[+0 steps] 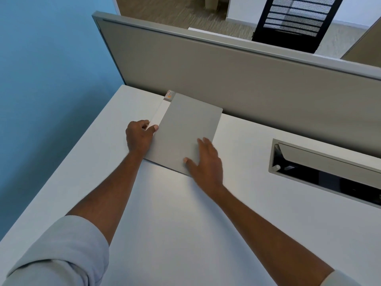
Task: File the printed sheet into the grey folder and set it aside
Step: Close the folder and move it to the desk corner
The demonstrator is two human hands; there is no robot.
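A grey folder (pixel 189 122) lies closed on the white desk (pixel 165 223), near its far left corner by the partition. A white printed sheet (pixel 161 112) pokes out along the folder's left edge, with a small orange mark at its far corner. My left hand (pixel 140 137) pinches the left edge of the sheet and folder between thumb and fingers. My right hand (pixel 206 159) lies flat on the folder's near right corner, fingers spread.
A beige partition panel (pixel 247 83) stands right behind the folder. A rectangular cable slot (pixel 321 170) with a hinged lid is cut into the desk at the right. A blue wall (pixel 51 79) borders the desk's left edge. A black mesh chair back (pixel 294 21) stands beyond the partition.
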